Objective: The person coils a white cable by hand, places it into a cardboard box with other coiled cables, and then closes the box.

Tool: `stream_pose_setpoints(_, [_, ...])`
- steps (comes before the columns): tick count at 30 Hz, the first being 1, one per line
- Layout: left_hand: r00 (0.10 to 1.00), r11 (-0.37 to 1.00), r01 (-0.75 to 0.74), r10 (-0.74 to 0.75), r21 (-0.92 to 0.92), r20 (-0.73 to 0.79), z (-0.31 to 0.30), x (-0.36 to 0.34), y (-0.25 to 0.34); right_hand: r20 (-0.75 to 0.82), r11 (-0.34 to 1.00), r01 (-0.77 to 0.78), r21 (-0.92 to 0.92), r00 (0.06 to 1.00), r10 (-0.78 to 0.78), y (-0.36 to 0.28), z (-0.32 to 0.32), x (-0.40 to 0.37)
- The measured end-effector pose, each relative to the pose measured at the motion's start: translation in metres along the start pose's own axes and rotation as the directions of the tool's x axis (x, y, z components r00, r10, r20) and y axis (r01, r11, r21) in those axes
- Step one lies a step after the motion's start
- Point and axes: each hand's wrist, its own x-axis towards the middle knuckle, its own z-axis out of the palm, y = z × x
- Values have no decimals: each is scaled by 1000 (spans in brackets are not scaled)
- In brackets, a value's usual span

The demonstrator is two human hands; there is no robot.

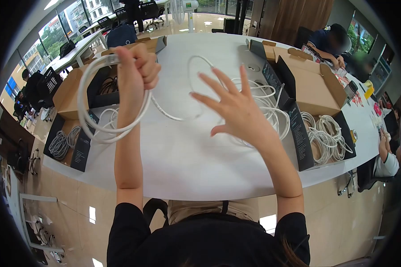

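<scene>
White cable coil (81,107) hangs from the left hand (138,66), fingers clamped; right hand (238,113) fingers spread above white office table (187,155).

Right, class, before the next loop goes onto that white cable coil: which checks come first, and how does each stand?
1. Left hand grips the coil: ok, fist closed around it.
2. Right hand holds the loose cable: not ok, fingers spread open.
3. Loops of the coil lie together: ok.
4. Loose cable free of knots: cannot tell, the hand hides part of it.
</scene>
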Motion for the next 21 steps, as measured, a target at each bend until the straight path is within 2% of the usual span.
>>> stream_pose_setpoints(2, [998,999,-40,40,-15,-50,-4,-4,12,-12,989,-62,-137,998,61,17,15,-2])
stream_pose_setpoints(5, [987,991,-137,136,3,-87,-13,-5,30,87,977,-208,40,975,204,39,33,-2])
stream_pose_setpoints(6, [967,978,-188,199,85,-160,-14,-4,34,-65,986,-167,24,984,168,44,32,-2])
stream_pose_setpoints(8, [897,929,-264,335,259,-288,-20,-3,41,-189,978,-211,5,960,208,54,26,-3])
stream_pose_setpoints(10, [833,831,-227,435,507,-341,-44,2,36,-328,975,-220,-27,923,199,65,17,-3])
stream_pose_setpoints(11, [797,763,-190,487,618,-356,-58,5,31,-366,977,-215,15,908,205,66,10,-4])
stream_pose_setpoints(12, [762,763,-158,498,626,-415,-68,7,26,-402,977,-207,57,891,212,65,-1,-3])
stream_pose_setpoints(13, [727,679,-54,530,732,-437,-75,12,20,-438,976,-195,98,872,218,65,-10,-3])
stream_pose_setpoints(14, [655,515,-75,671,854,-347,-110,23,7,-416,952,-221,213,861,293,67,-15,-5])
stream_pose_setpoints(17, [442,106,-21,893,994,-86,-121,24,2,-245,893,-242,378,905,349,61,-49,-18])
stream_pose_setpoints(18, [528,142,76,834,987,-161,-135,18,-1,-188,901,-283,330,915,356,57,-65,-22])
stream_pose_setpoints(19, [518,187,72,832,980,-197,-142,14,-3,-133,906,-318,279,922,365,52,-79,-25])
stream_pose_setpoints(21, [496,273,60,827,960,-266,-154,10,-7,-227,960,-120,254,957,180,49,-96,-32])
